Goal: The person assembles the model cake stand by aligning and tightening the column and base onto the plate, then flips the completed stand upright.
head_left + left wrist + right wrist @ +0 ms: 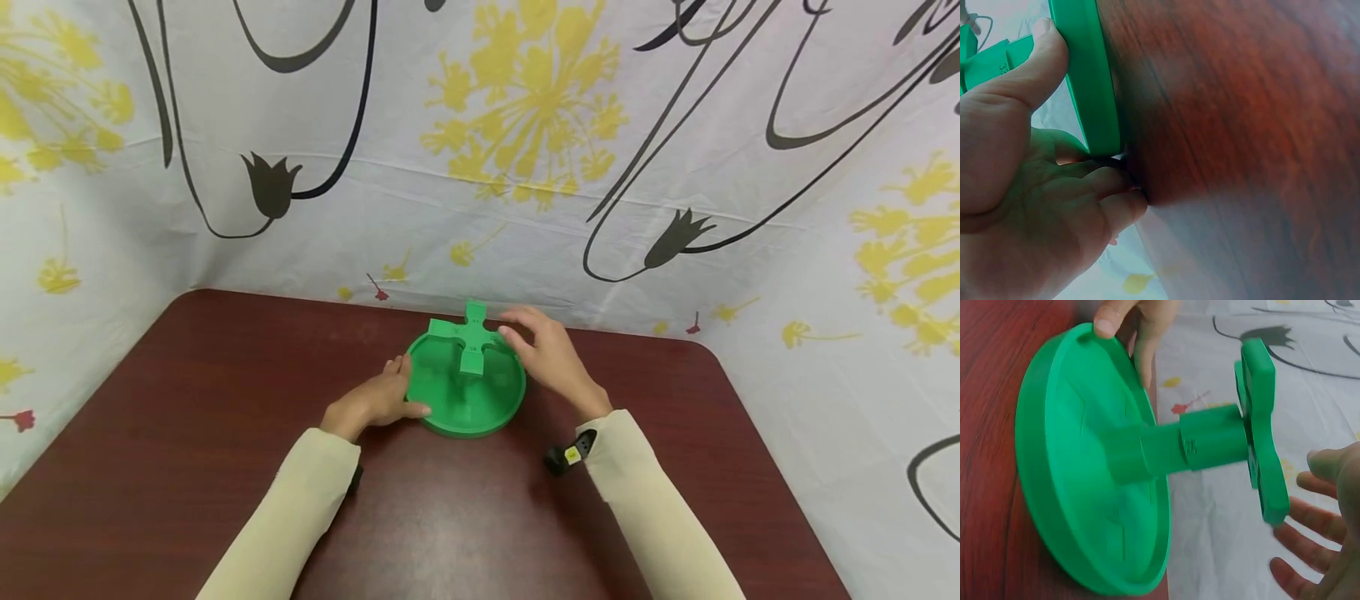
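Observation:
A green round dish (467, 408) with a raised rim stands on the table toward its far edge. From its middle rises a green post (1179, 445), topped by a four-armed green cross (472, 336). My left hand (378, 393) grips the dish at its left side, thumb over the rim and fingers along the outside. Beside the right arm of the cross is my right hand (551, 354), its fingers spread and loosely bent, holding nothing. In the right wrist view, its fingertips come close to the cross; whether one touches it I cannot tell.
The dark red-brown wooden table (187, 450) has rounded far corners. Behind it and at both sides hangs a white cloth (390, 108) with yellow and grey flower prints. A black strap device (570, 454) sits at the right wrist.

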Demonstrator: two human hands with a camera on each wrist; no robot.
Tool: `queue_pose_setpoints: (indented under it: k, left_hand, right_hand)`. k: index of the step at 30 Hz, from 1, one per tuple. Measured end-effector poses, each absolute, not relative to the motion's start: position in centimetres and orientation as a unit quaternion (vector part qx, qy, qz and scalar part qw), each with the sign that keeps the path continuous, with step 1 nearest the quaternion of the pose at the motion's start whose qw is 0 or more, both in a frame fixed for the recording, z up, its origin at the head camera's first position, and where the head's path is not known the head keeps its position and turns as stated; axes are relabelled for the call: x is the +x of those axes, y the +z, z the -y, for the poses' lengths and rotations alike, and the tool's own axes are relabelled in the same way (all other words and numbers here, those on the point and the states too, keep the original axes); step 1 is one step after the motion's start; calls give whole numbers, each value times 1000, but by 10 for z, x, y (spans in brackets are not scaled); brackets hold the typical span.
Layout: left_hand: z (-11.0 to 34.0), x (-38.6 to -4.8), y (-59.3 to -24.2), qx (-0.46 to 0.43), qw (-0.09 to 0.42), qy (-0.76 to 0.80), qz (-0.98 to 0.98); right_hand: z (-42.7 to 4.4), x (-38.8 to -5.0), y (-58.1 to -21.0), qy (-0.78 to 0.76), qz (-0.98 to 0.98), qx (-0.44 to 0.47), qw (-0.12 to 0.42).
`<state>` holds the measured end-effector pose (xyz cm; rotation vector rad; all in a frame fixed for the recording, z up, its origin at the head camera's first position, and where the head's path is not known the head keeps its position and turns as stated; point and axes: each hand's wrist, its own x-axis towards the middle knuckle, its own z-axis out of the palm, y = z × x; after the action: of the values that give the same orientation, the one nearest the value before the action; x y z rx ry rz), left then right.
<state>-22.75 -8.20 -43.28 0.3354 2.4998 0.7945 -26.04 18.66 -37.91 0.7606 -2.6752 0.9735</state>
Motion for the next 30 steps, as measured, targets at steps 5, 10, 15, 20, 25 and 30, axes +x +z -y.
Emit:
queue_pose_setpoints:
  k: [5, 10, 15, 20, 25, 30]
  left_hand:
    - [80, -226, -431, 122, 248, 290, -917]
    - [80, -225, -429, 120, 247, 287, -918]
    - [82, -225, -430, 119, 246, 283, -919]
    - [82, -225, -431, 123, 242, 281, -920]
    - [82, -226, -431, 126, 240, 284, -920]
    - [82, -225, -431, 128, 239, 285, -919]
  right_hand:
    - [-198, -259, -382, 353, 906, 226, 58]
    - [-197, -259, -385, 366, 901, 229, 51]
    - [-194, -258, -389, 374, 899, 224, 41]
    - [-192, -254, -389, 385, 897, 214, 29]
    - [-188, -251, -388, 392, 894, 217, 20]
    - [-183, -247, -387, 390, 893, 224, 12]
